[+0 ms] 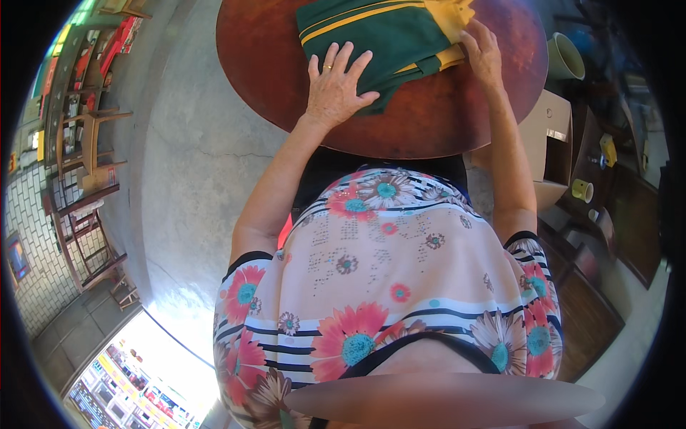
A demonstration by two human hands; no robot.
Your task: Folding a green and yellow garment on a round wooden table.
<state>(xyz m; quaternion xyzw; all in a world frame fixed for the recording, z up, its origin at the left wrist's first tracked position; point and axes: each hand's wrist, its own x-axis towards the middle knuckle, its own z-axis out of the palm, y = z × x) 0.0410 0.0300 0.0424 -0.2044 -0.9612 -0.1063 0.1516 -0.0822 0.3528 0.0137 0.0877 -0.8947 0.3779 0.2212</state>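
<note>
A dark green garment with yellow stripes and yellow trim lies folded on a round reddish-brown table. My left hand, with a ring on one finger, rests flat on the near left part of the green cloth, its fingers spread. At the right end of the garment is my right hand, its thumb and fingertips at the yellow edge; whether they pinch the cloth is hard to tell. A green corner of the fabric hangs out below the fold, beside my left thumb.
Right of the table stand an open cardboard box, a pale bucket and a yellow-green mug on dark wooden furniture. On the left are a wooden stool, shelves and a concrete floor. A bright doorway lies at lower left.
</note>
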